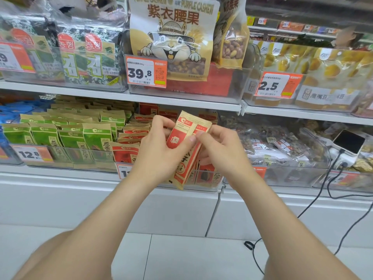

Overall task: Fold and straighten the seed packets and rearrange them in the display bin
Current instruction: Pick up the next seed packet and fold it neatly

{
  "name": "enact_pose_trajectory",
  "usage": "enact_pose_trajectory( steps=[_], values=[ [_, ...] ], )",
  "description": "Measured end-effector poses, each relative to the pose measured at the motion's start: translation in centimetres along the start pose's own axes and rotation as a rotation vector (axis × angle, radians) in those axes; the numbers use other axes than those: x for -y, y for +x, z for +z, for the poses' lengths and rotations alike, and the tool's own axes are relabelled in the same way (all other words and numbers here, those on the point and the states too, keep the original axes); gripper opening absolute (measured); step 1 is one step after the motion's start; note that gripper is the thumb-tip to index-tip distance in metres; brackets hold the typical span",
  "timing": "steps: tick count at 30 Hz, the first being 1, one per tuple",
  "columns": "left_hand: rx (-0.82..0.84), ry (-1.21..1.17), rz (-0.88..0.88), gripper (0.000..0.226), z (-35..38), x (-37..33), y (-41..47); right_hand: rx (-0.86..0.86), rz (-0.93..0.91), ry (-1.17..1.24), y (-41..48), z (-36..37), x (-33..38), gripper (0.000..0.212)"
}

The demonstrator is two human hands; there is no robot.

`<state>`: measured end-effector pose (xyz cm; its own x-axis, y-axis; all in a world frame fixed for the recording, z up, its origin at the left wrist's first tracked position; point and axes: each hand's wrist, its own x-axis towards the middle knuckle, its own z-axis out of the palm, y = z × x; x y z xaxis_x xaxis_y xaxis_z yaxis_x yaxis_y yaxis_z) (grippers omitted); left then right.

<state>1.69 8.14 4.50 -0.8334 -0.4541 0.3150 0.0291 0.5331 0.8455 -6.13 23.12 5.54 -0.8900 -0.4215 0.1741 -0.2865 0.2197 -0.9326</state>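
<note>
Leftmost on the lower white shelf, green-and-kraft paper seed packets stand in rows. Just beside them, red-and-kraft paper seed packets fill the clear plastic display bin at the shelf's middle. Before that bin both hands pinch one tilted red packet: the left hand with its thumb on the face, the right hand at the right edge. A white phone lies near the shelf's right end.
</note>
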Motion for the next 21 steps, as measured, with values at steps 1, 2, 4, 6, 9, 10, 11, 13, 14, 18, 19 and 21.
enact_pose_trajectory(
  steps=[1, 2, 4, 6, 9, 10, 11, 13, 14, 18, 19, 21],
  values=[
    [-0.008, 0.043, 0.012, 0.048, 0.07, 0.07, -0.08, -0.008, 0.000, -0.008, -0.05, 0.05, 0.12, 0.021],
    [-0.015, 0.071, 0.020, 0.050, 0.11, 0.14, -0.13, -0.014, -0.006, -0.037, 0.01, 0.10, 0.12, 0.026],
    [0.001, 0.107, 0.032, 0.048, 0.18, 0.33, -0.11, -0.023, -0.028, -0.121, 0.12, 0.16, -0.08, 0.029],
    [0.031, 0.141, 0.046, 0.038, 0.23, 0.30, -0.09, -0.020, -0.045, -0.171, 0.05, 0.19, -0.26, 0.027],
    [0.024, 0.172, 0.085, 0.031, 0.37, 0.01, -0.31, 0.013, -0.114, -0.175, 0.07, 0.48, -0.68, 0.030],
    [0.006, 0.161, 0.102, 0.030, 0.40, -0.07, -0.41, 0.023, -0.137, -0.170, 0.04, 0.63, -0.67, 0.031],
    [-0.006, 0.157, 0.122, 0.029, 0.41, -0.11, -0.54, 0.026, -0.152, -0.165, 0.03, 0.75, -0.67, 0.032],
    [-0.005, 0.199, 0.158, 0.022, 0.58, 0.09, -0.67, 0.041, -0.151, -0.154, 0.08, 0.88, -0.66, 0.028],
    [0.004, 0.243, 0.173, 0.016, 0.71, 0.22, -0.73, 0.059, -0.140, -0.152, 0.06, 0.87, -0.62, 0.025],
    [0.009, 0.324, 0.177, 0.016, 1.05, 0.59, -0.56, 0.102, -0.025, -0.074, 0.26, 0.64, -0.53, 0.023],
    [0.010, 0.301, 0.155, 0.016, 1.02, 0.64, -0.38, 0.107, 0.014, -0.030, 0.31, 0.53, -0.45, 0.023],
    [0.023, 0.268, 0.105, 0.015, 0.88, 0.70, 0.03, 0.131, 0.064, 0.043, 0.18, 0.34, -0.17, 0.024]
  ],
)
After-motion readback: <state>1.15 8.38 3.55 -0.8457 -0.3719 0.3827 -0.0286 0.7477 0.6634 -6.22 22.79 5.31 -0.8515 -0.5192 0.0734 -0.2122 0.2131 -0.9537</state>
